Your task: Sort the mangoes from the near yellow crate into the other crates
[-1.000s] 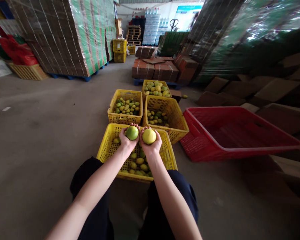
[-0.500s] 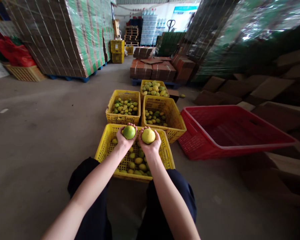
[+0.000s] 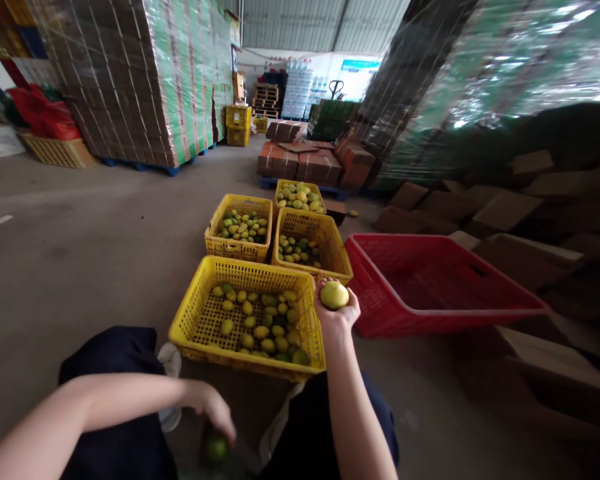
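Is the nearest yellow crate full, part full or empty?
Part full: fruit lies loosely toward the crate's right, while bare perforated floor shows on its left.

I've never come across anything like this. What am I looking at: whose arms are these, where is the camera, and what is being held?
There is no machine here: you see a person's two bare hands. The camera is worn on the head, looking forward and down. The right hand, palm up, cups a round yellow fruit. The left hand is low between the legs, at a round green fruit; blur hides its grip. On the grey floor stands a yellow perforated plastic crate with yellow and green fruits inside. Beyond are three more yellow crates of fruit; to the right, a large red plastic crate.
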Available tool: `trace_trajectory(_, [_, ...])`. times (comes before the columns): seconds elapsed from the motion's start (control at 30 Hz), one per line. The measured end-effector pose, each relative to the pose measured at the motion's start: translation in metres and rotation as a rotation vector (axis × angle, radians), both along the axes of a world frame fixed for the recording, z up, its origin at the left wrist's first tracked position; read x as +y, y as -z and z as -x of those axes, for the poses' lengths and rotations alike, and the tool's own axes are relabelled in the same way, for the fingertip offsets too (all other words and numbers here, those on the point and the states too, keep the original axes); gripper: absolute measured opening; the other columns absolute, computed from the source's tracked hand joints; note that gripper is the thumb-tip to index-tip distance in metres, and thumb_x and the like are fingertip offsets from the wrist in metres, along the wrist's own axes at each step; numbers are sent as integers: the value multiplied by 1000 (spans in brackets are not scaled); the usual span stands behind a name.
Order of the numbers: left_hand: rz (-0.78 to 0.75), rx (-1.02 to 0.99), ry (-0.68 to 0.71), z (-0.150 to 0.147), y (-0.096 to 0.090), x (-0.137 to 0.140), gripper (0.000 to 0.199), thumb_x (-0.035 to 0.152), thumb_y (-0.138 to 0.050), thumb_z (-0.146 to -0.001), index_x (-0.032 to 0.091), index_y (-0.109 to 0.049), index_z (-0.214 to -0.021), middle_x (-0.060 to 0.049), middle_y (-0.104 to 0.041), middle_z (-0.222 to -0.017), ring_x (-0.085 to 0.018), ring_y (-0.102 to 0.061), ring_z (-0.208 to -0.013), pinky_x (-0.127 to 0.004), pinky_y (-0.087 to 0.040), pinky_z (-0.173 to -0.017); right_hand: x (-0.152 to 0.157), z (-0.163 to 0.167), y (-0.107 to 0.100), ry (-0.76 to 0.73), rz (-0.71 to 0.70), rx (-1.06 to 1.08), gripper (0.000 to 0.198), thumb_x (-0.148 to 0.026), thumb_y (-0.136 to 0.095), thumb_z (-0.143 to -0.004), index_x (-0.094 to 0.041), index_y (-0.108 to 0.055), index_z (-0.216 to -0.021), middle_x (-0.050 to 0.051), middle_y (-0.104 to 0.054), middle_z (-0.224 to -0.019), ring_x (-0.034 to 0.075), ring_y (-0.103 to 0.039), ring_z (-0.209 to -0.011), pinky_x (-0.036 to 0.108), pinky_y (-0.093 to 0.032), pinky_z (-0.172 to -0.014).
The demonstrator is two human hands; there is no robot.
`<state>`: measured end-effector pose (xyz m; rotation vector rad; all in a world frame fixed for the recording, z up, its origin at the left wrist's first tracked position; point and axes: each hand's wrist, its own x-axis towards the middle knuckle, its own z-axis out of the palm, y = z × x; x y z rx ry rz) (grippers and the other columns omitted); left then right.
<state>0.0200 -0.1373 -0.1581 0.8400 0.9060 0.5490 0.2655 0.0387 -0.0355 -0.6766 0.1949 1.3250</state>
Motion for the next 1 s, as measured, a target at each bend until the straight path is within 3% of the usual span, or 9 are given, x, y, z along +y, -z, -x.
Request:
trace_trajectory(0.1, [171, 96, 53, 28, -21, 11, 38, 65, -56, -75, 30, -61, -63, 4, -42, -38, -26, -44, -21, -39, -31, -14, -1, -12, 4, -8, -17, -48, 15, -27, -47, -73, -22, -59, -80, -1, -68, -65, 15, -69, -60, 28, -60, -52])
trace_trajectory(0.2, [218, 149, -39, 59, -69, 78, 30, 50, -59, -84, 24, -61, -71, 2, -47, -42, -24, -52, -27, -37, -44, -24, 0, -15, 7, -32, -46, -48, 16, -27, -48, -72, -22, -59, -81, 0, -70, -69, 16, -70, -62, 29, -61, -53])
trace_trajectory(0.33, [126, 74, -308, 102, -140, 185, 35, 46, -59, -89, 14, -63, -101, -14, -70, -82, -22, -71, -64, -34, -61, -60, 3, -7, 10, -53, -77, -67, 15, -27, -50, -70, -22, -59, -81, 0, -69, -67, 16, -69, -62, 30, -61, -53])
trace_trajectory(0.4, [118, -16, -653, 118, -156, 208, 45, 47, -60, -88, 9, -62, -111, -23, -68, -99, -28, -73, -83, -39, -60, -72, 5, 0, 11, -65, -70, -91, 13, -26, -49, -70, -22, -57, -78, -1, -68, -65, 16, -69, -60, 30, -60, -51])
trace_trajectory(0.47, [118, 27, -726, 127, -151, 202, 42, 43, -60, -89, 7, -63, -112, -24, -69, -100, -28, -72, -82, -36, -59, -69, 6, 6, 11, -82, -56, -103, 11, -26, -49, -70, -22, -57, -76, 0, -68, -64, 17, -68, -60, 30, -60, -50])
trace_trajectory(0.63, [178, 304, -114, 131, -82, 117, 8, 22, -64, -85, 15, -63, -81, -6, -67, -67, -17, -65, -48, -20, -45, -39, 0, 22, 3, -142, 31, -49, 15, -25, -47, -75, -21, -60, -82, 1, -69, -64, 18, -69, -61, 31, -61, -52])
trace_trajectory(0.77, [56, 366, 38, 124, -59, 70, 29, 0, -65, -71, 21, -52, -56, 7, -50, -45, -10, -46, -32, -18, -39, -36, -6, 40, 10, -269, 133, -124, 10, -24, -51, -78, -21, -59, -83, 0, -67, -64, 18, -69, -60, 32, -61, -51])
trace_trajectory(0.87, [-252, 415, 71, 99, -97, 61, 33, -5, -68, -60, 23, -54, -50, 6, -46, -44, -10, -43, -37, -23, -50, -51, -9, 54, 25, -363, 150, -287, 4, -22, -55, -75, -21, -54, -78, -2, -63, -62, 16, -65, -56, 35, -61, -52])
trace_trajectory(1.0, [-1077, 383, 113, 44, -190, 38, 24, 12, -69, -72, 29, -73, -88, -6, -68, -79, -25, -67, -75, -40, -53, -88, -17, 62, 40, -391, 66, -431, 8, -20, -57, -71, -22, -50, -74, -4, -59, -62, 15, -61, -55, 35, -60, -53])
